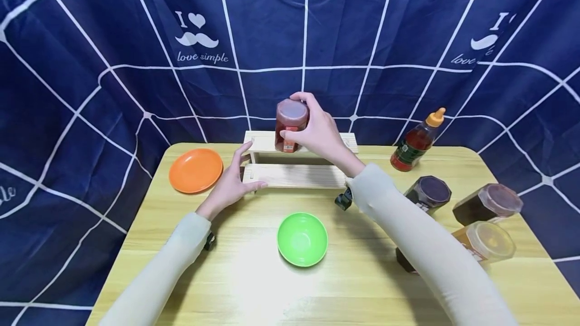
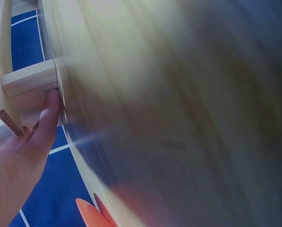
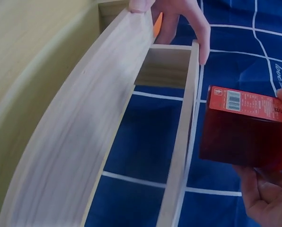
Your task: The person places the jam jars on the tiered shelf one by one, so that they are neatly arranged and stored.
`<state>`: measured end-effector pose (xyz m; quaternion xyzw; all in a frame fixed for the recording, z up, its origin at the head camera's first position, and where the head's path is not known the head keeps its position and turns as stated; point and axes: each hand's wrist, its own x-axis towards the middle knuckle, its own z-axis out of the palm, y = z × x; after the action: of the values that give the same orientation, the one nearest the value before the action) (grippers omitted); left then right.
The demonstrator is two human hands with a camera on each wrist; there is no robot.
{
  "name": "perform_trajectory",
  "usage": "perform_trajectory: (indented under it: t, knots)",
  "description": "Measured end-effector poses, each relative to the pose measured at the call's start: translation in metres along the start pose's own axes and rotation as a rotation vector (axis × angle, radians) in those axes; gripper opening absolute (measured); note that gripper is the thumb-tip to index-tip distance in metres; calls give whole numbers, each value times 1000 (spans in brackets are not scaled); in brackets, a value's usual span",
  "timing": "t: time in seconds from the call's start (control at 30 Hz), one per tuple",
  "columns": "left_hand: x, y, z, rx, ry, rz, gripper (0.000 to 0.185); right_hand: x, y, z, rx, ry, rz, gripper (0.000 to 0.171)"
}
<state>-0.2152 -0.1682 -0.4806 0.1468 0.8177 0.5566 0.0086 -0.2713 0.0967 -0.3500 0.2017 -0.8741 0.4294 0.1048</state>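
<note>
A jar of red preserve [image 1: 291, 126] is gripped around its sides by the right hand [image 1: 317, 132], fingers curled, and is held upright in the air directly above the wooden rack [image 1: 296, 175], its long axis vertical. The rack's near left end is touched by the left hand [image 1: 232, 182], fingers straight and spread, well below and left of the jar

A pale, unfinished wooden rack [image 1: 294, 175] with visible grain sits on a smooth, light wood-grain worktop [image 1: 254, 286]; the clear plastic jar [image 1: 291, 125] carries a red paper label, beside a glossy green plastic bowl [image 1: 302, 239] and printed cloth backdrop [image 1: 136, 39].
</note>
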Motion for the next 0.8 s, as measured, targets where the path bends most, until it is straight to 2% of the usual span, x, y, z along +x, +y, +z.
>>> perform_trajectory:
  t: [0.27,0.47,0.8]
  knots:
    - [1,0,0,-2,-3,10,120,7,5,14,-24,-10,-16,84]
    - [2,-2,2,-13,0,32,121,10,4,13,-19,-28,-11,85]
    - [2,-1,1,-3,-2,11,120,14,3,10,-22,-68,18,86]
